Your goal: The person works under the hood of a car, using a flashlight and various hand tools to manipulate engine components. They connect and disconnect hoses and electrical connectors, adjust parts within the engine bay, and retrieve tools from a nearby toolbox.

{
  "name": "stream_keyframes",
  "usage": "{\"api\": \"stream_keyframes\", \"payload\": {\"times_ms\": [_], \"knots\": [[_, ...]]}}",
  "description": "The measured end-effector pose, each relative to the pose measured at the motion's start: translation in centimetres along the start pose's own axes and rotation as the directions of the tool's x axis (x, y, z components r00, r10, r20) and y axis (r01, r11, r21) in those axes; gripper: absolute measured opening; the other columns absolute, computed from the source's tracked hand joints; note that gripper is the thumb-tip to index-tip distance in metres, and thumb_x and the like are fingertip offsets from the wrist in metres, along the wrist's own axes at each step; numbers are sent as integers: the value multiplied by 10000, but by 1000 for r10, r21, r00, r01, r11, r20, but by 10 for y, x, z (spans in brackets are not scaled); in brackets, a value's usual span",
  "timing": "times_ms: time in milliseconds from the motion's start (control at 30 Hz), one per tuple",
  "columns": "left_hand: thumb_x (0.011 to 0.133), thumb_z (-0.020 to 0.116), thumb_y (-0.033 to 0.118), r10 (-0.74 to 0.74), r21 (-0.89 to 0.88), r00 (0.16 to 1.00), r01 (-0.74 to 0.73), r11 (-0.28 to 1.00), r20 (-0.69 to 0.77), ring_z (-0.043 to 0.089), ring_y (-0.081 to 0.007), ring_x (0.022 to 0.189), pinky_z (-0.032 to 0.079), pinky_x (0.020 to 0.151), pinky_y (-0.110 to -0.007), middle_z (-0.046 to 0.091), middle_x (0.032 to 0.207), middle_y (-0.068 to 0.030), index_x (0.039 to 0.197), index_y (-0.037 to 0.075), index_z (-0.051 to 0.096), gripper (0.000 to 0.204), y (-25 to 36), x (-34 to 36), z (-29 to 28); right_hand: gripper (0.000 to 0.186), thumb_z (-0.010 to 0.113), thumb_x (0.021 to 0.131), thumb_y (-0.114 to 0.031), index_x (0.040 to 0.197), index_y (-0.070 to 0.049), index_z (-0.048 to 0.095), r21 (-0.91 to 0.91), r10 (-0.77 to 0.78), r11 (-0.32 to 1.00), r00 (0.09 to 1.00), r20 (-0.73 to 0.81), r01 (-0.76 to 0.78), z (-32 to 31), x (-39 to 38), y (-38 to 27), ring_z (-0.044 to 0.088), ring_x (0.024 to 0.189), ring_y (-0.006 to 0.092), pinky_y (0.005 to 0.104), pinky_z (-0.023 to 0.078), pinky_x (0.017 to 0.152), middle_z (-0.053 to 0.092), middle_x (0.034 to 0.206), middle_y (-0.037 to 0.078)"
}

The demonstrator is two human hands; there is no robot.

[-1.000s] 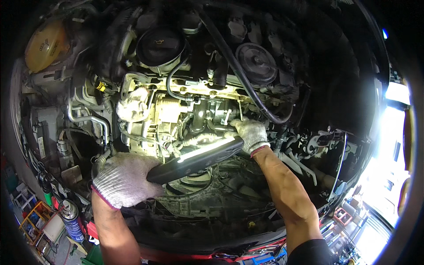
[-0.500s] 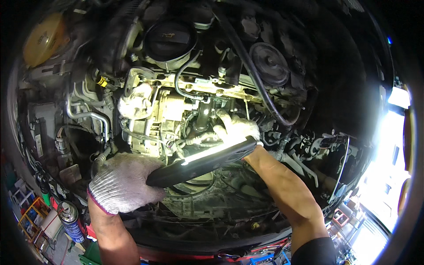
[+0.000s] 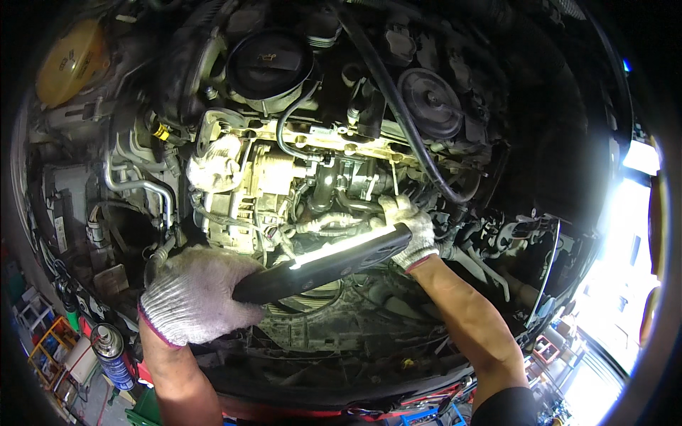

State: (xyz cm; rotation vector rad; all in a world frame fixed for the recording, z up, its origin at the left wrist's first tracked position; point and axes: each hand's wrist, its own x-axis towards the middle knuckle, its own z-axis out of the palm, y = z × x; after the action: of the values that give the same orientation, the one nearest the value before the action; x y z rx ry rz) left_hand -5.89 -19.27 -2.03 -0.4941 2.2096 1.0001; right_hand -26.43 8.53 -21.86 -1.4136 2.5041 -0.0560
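My left hand (image 3: 202, 295), in a whitish knit glove with a dark red cuff, is closed around one end of a long black work light (image 3: 334, 263). The light's bright strip faces the engine. Beyond its far end is my gloved right hand (image 3: 412, 231), its fingers bent and drawn together beside a thin pale rod (image 3: 396, 177). The lamp covers part of this hand, and whatever its fingers grip is hidden. Left of the rod, a black pipe (image 3: 325, 188) and a ribbed pulley (image 3: 277, 174) stand in the lit gap.
A round black oil cap (image 3: 268, 65) and a black hose (image 3: 401, 106) lie across the far side. A crumpled white cloth (image 3: 215, 167) sits by the pulley. At the far left is a yellow cap (image 3: 73, 62); a spray can (image 3: 111, 355) stands lower left.
My right hand has drawn back to the right, from beside the black pipe to the thin rod's lower end, and its fingers have bent in. My left hand keeps the light nearly still.
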Motion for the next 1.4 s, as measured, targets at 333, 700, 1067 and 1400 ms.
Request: {"api": "stream_keyframes", "payload": {"times_ms": [333,700,1067,1400], "knots": [[697,745,290,-23,-17,1000,23,1000,1,698,-334,908,540,844,-434,719,895,-144,978,90,732,345,2,0,-1,488,571,900,-573,1064,-122,662,-37,126,992,903,410,-121,-3,29,11,686,919,361,492,543,807,679,1067,173],[702,731,294,23,1,1000,-23,1000,-20,705,-324,885,544,829,-445,715,868,-135,933,90,716,309,4,-1,4,428,611,862,-540,898,-119,678,-68,-92,992,978,188,107,15,24,30,706,792,343,479,545,692,705,857,136],[668,742,343,-112,136,967,82,987,230,712,-329,886,546,848,-428,734,917,-170,1067,101,737,466,10,8,6,528,588,951,-417,1397,-139,541,-119,-21,991,945,327,63,-41,0,7,579,1217,365,460,476,1020,574,1363,191],[612,776,219,1,369,974,-86,925,226,723,-278,847,573,802,-392,754,943,-158,1079,70,756,490,6,36,45,343,699,850,-145,1181,-63,665,-173,-36,985,996,-87,21,-185,-164,-82,638,1039,375,480,486,940,682,1098,173]]}}
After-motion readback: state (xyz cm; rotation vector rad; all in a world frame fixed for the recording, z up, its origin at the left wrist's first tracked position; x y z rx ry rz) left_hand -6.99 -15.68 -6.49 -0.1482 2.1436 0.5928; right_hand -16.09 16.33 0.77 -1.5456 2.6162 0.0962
